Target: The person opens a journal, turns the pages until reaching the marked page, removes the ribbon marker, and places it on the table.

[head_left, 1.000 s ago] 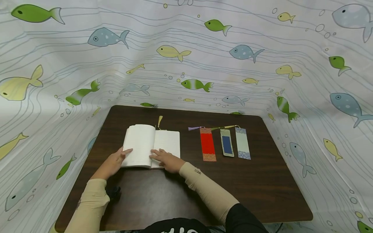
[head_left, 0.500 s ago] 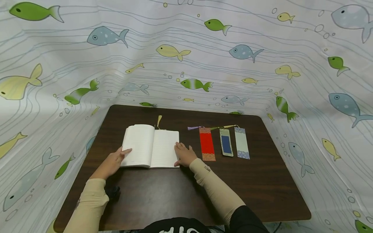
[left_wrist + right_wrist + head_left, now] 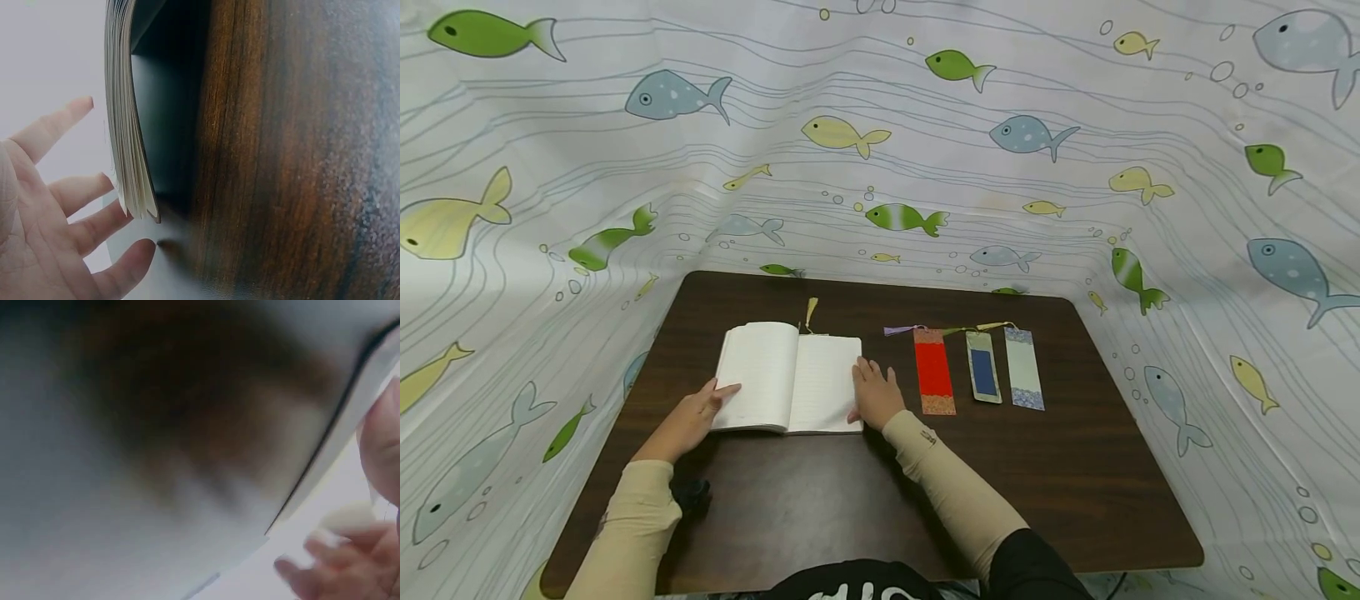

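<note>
Head view: the open book (image 3: pixel 788 377) lies on the desk (image 3: pixel 865 492) between both flat hands; left hand (image 3: pixel 688 421) presses its left page, right hand (image 3: pixel 875 400) its right edge. Left wrist view: straight fingers (image 3: pixel 69 206) beside the pages. Right wrist view: blurred.

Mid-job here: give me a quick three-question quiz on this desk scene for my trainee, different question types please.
1. True or false: the open book lies on the dark table to the right of all three bookmarks.
2. Multiple choice: which bookmark lies nearest the right hand? A. the red bookmark B. the blue bookmark C. the pale bookmark
3. Fill in: the left hand rests on the book's ____ page.

Key
1. False: the book lies to their left.
2. A.
3. Left; its fingers lie straight at that page's outer edge.
</note>
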Demonstrator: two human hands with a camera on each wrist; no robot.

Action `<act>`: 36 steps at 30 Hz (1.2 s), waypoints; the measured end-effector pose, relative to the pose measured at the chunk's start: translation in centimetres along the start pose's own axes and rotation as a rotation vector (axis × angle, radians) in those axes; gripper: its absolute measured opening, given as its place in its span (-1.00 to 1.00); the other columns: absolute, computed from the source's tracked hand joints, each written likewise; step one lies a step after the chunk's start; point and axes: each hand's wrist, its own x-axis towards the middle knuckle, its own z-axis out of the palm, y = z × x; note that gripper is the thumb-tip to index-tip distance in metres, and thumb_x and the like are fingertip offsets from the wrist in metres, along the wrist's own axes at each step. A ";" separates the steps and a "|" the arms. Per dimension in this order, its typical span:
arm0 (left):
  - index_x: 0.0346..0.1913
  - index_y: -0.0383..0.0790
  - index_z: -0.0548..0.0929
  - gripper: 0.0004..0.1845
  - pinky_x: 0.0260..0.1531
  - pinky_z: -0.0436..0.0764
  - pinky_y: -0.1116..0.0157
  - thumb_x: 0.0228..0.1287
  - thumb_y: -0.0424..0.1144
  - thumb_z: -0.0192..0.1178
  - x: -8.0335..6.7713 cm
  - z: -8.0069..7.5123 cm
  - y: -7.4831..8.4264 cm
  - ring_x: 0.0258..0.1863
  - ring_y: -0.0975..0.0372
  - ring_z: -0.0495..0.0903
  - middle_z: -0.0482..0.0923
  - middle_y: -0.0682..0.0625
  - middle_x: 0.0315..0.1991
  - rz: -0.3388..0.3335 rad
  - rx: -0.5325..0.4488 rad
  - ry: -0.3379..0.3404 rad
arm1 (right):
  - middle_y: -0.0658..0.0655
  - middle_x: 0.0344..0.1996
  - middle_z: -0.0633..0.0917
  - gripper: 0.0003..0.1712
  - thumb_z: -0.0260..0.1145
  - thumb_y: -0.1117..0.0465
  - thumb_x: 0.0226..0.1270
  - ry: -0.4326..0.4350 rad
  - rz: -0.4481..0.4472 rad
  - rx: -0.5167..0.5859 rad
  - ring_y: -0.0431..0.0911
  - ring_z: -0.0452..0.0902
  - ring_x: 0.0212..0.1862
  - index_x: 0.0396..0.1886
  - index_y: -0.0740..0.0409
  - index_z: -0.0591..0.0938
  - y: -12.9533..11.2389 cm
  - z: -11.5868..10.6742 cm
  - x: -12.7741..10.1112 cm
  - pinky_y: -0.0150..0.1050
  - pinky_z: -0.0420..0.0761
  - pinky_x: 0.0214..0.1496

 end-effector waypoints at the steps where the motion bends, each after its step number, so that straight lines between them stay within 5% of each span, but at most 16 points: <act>1: 0.44 -0.39 0.40 -0.34 0.32 0.13 -0.41 0.69 0.06 -0.40 0.0 0.0 0.0 0.39 -0.51 0.12 -0.03 -0.64 0.46 0.000 0.000 0.000 | 0.26 0.51 0.33 0.21 0.57 -0.26 -0.02 0.010 0.022 0.018 0.18 0.30 0.47 0.52 0.28 0.32 0.0 0.1 0.0 0.26 0.33 0.41; 7: 0.43 -0.40 0.40 -0.36 0.30 0.13 -0.42 0.70 0.03 -0.38 -0.3 0.0 0.1 0.39 -0.51 0.12 -0.01 -0.64 0.46 0.025 -0.018 0.005 | 0.34 0.50 0.32 0.31 0.59 -0.13 0.13 0.075 0.066 0.266 0.12 0.30 0.48 0.57 0.44 0.04 -0.3 0.0 0.3 0.26 0.23 0.47; 13: 0.43 -0.41 0.39 -0.34 0.29 0.12 -0.44 0.70 0.04 -0.41 -0.3 0.2 0.0 0.39 -0.51 0.10 -0.02 -0.64 0.46 0.033 -0.037 0.001 | 0.23 0.55 0.27 0.02 0.35 0.02 0.46 -0.005 -0.115 0.771 0.09 0.24 0.51 0.61 0.34 -0.01 -1.3 -0.4 0.6 0.04 0.26 0.51; 17: 0.43 -0.43 0.38 -0.33 0.29 0.12 -0.44 0.69 0.05 -0.41 -0.2 0.1 0.0 0.39 -0.52 0.10 -0.01 -0.65 0.46 0.031 -0.037 0.008 | 0.23 0.55 0.26 -0.12 0.19 0.00 0.58 -0.050 -0.208 0.912 0.03 0.18 0.54 0.64 0.23 0.01 -3.2 -0.6 0.6 -0.08 0.26 0.52; 21: 0.44 -0.42 0.38 -0.32 0.28 0.13 -0.45 0.69 0.07 -0.41 -0.2 0.0 0.1 0.39 -0.52 0.11 -0.02 -0.65 0.46 0.023 -0.031 0.009 | 0.20 0.59 0.17 -0.17 0.19 0.00 0.57 -0.062 -0.319 0.820 -0.01 0.10 0.58 0.63 0.19 0.09 -5.1 -0.5 0.8 -0.14 0.21 0.54; 25: 0.47 -0.46 0.30 -0.28 0.28 0.13 -0.44 0.68 0.09 -0.46 -0.3 -0.1 0.2 0.38 -0.52 0.11 -0.01 -0.64 0.46 0.010 -0.042 0.005 | 0.16 0.61 0.12 -0.27 0.24 -0.04 0.53 -0.081 -0.405 0.601 -0.01 0.05 0.59 0.56 0.11 0.30 -6.4 -0.2 0.7 0.06 0.25 0.51; 32: 0.65 -0.18 -0.13 -0.25 0.22 0.10 -0.52 0.63 0.21 -0.58 -0.5 -0.6 0.3 0.38 -0.54 0.07 -0.10 -0.51 0.54 -0.035 -0.101 0.014 | 0.03 0.63 0.08 -0.37 0.14 -0.14 0.57 -0.156 -0.449 0.410 0.01 -0.07 0.62 0.54 -0.11 0.38 -7.4 -0.2 0.4 0.29 0.18 0.48; 36: 0.62 -0.18 0.05 -0.27 0.21 0.08 -0.54 0.64 0.21 -0.52 -0.3 -0.5 0.2 0.39 -0.56 0.03 -0.16 -0.56 0.53 -0.019 -0.060 -0.018 | -0.06 0.63 0.07 -0.37 0.06 -0.15 0.61 -0.194 -0.463 0.383 -0.01 -0.11 0.63 0.57 -0.14 0.33 -7.5 -0.3 0.5 0.31 0.13 0.49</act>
